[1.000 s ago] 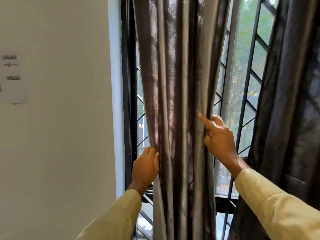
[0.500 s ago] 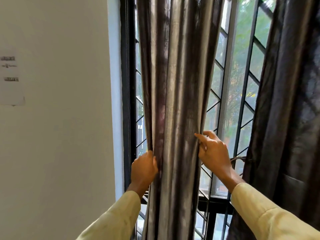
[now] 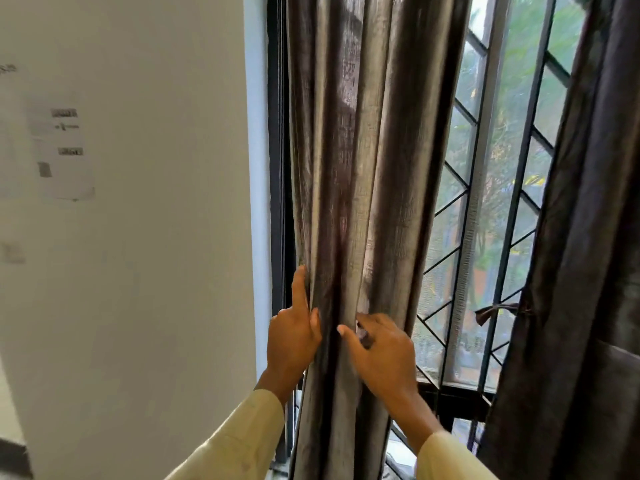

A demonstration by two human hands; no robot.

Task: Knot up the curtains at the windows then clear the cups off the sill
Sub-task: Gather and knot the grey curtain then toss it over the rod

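A dark grey-brown curtain point(image 3: 363, 168) hangs in gathered folds in front of the window's left side. My left hand point(image 3: 294, 336) holds its left edge, index finger pointing up along the fabric. My right hand point(image 3: 379, 353) presses on the folds from the right, fingers curled into the cloth, close to the left hand. A second dark curtain point(image 3: 581, 271) hangs at the right with a thin tie point(image 3: 498, 311) around it. No cups or sill are in view.
A white wall point(image 3: 156, 237) with a taped paper notice point(image 3: 64, 147) fills the left. Behind the curtains stands a black-framed window point(image 3: 277, 168) with a diagonal metal grille point(image 3: 453, 209) and a mesh screen; trees show outside.
My right hand has slid down and to the left, bunching the curtain narrower toward my left hand. My left hand stayed on the left edge and raised its index finger. More window shows at right.
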